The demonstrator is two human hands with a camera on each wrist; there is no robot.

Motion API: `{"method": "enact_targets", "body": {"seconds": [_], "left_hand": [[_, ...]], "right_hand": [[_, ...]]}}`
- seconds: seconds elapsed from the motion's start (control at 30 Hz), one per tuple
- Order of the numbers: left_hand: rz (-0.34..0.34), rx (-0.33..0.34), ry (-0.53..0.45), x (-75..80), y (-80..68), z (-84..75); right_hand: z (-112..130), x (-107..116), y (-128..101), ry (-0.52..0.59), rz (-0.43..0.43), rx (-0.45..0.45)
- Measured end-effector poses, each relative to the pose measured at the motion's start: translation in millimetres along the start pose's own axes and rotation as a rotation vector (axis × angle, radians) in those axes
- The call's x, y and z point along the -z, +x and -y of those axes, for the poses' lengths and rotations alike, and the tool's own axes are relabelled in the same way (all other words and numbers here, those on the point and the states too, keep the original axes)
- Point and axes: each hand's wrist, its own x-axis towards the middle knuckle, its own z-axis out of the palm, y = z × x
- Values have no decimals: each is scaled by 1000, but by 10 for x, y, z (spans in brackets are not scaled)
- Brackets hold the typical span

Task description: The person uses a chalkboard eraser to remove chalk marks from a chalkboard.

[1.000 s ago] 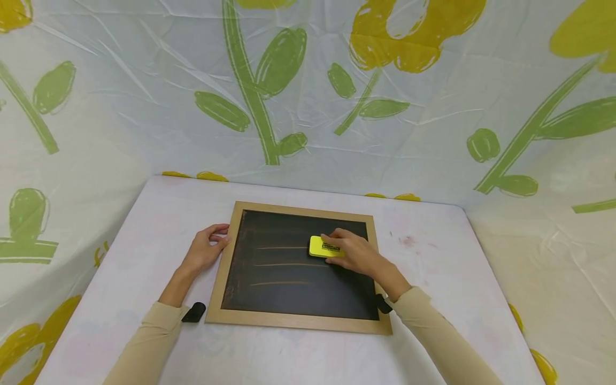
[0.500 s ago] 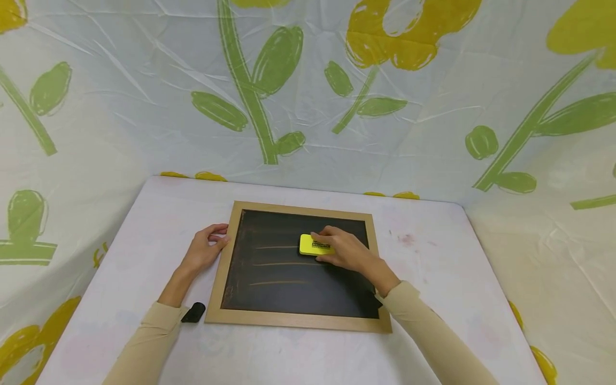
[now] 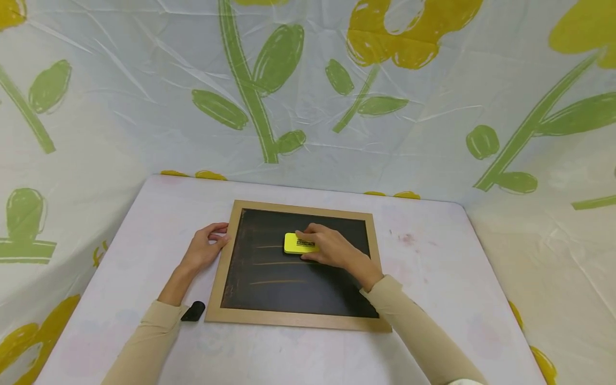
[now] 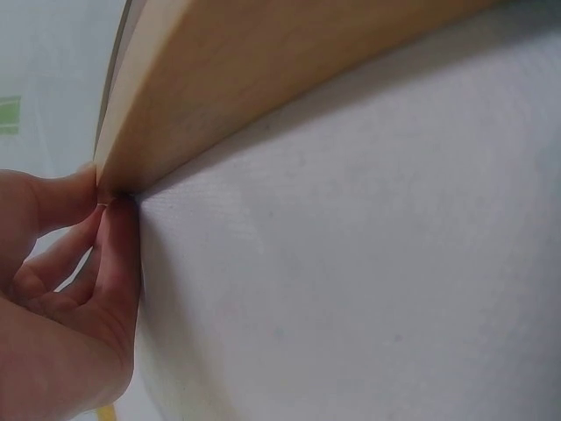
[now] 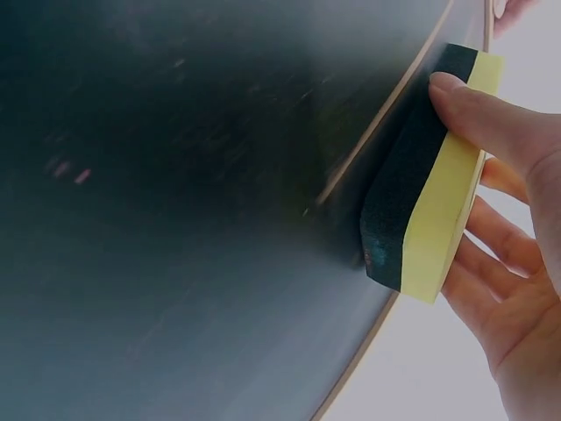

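From the left, my left hand pinches the wooden frame of the chalkboard at its left edge, pinning it flat on the desk; the board looks stiff and light, so I judge the frame the right place to brace it. Right of that, 3 chalk lines remain, and my right hand grips the yellow eraser by its firm sides, its soft dark pad pressed on the slate at the upper line.
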Motion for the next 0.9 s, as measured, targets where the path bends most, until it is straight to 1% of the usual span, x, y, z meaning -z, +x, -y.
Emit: {"method": "enact_targets", "body": {"seconds": [0.17, 0.33, 0.4, 0.67, 0.9], "left_hand": [[-2, -11, 3, 0, -2, -2], [2, -6, 7, -13, 4, 12], [3, 0, 5, -21, 9, 13], [4, -10, -15, -22, 1, 8], [-3, 7, 1, -12, 3, 10]], "right_hand": [[57, -18, 100, 2, 13, 11], [114, -44, 205, -17, 25, 35], [138, -52, 246, -21, 35, 40], [248, -76, 383, -26, 57, 62], [376, -87, 534, -30, 61, 104]]}}
